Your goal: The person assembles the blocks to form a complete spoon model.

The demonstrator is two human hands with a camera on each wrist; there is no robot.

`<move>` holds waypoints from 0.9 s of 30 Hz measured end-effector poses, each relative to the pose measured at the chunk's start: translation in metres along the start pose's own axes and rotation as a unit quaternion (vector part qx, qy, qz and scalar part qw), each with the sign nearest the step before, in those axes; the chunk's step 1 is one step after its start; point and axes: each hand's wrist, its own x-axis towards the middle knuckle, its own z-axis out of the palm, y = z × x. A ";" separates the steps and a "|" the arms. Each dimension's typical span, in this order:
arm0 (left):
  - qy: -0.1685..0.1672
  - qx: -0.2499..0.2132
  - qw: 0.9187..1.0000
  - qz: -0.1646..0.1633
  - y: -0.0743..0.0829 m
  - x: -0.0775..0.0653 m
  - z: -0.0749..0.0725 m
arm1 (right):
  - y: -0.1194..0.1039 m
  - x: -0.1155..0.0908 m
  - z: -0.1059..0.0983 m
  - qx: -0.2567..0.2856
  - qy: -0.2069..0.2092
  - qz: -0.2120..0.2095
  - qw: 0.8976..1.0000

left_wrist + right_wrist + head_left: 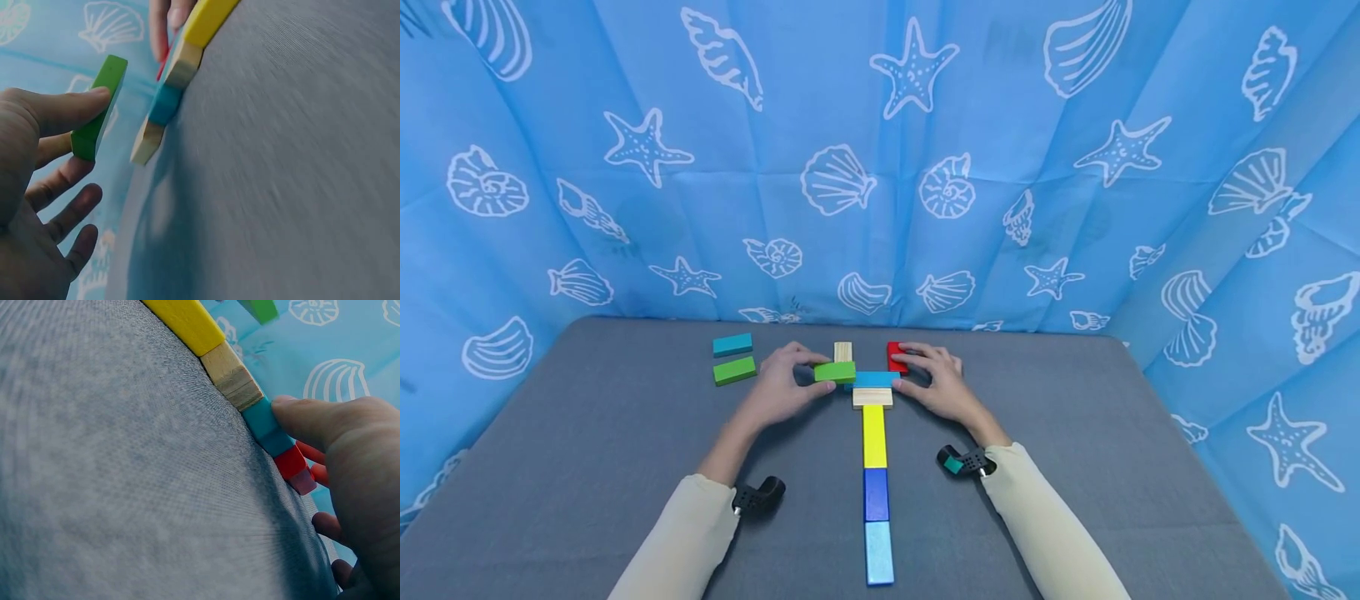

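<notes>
In the head view my left hand [782, 385] pinches a green block [835, 372] between thumb and fingers. The left wrist view has this green block [100, 109] raised off the table. My right hand [942, 385] has its fingertips on a red block [895, 357], while its thumb touches the right end of a teal block [874, 379]. A plain wood block [843, 352] stretches back from the teal block's left side. Against the teal block's near side lies another wood block [872, 398], with a yellow block [875, 436] running toward me from it.
Beyond the yellow block, a dark blue block [876, 494] and a light blue block [879, 552] continue the line toward me. At the back left lie a loose teal block [732, 344] and a loose green block [734, 371]. A blue shell-print curtain [880, 233] hangs behind the grey table [625, 433].
</notes>
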 end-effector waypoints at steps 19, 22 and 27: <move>-0.004 0.063 0.997 -0.051 0.025 0.044 0.043 | 0.000 0.000 -0.001 0.007 -0.001 -0.009 1.000; -0.003 0.070 0.996 -0.051 0.026 0.046 0.047 | 0.001 0.000 0.000 0.006 0.004 -0.014 1.000; 0.001 0.078 0.996 -0.045 0.028 0.047 0.051 | 0.002 -0.001 0.000 0.000 0.011 -0.024 1.000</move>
